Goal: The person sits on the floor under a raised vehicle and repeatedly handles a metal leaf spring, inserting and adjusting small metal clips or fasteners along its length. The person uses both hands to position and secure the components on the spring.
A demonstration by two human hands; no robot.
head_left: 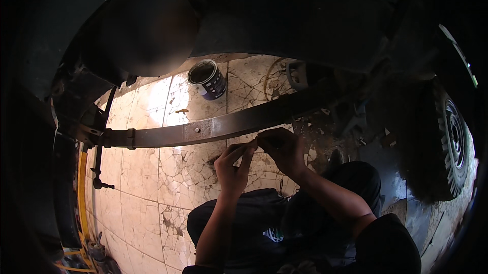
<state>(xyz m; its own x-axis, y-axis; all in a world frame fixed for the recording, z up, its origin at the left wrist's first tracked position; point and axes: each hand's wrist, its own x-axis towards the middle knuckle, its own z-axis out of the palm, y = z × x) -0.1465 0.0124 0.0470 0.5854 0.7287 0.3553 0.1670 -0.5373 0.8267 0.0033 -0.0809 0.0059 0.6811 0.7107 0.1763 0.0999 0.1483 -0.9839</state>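
My left hand (235, 166) and my right hand (284, 151) meet at the fingertips in front of me. Both are closed in a pinch around something too small to make out. Just beyond them runs a long, slightly curved leaf spring (208, 129) of dark metal, with a bolt head (197, 130) on its side. My right fingers appear close to its lower edge; whether they touch it I cannot tell. Past the spring, an open dark can (211, 82) with a printed label stands on the floor.
A tyre on its wheel (454, 134) stands at the far right. Dark vehicle bodywork (284, 20) hangs overhead. On the left are a rod with a jointed end (99, 172) and a yellow metal frame (83, 198). The tiled floor (142, 172) is cracked.
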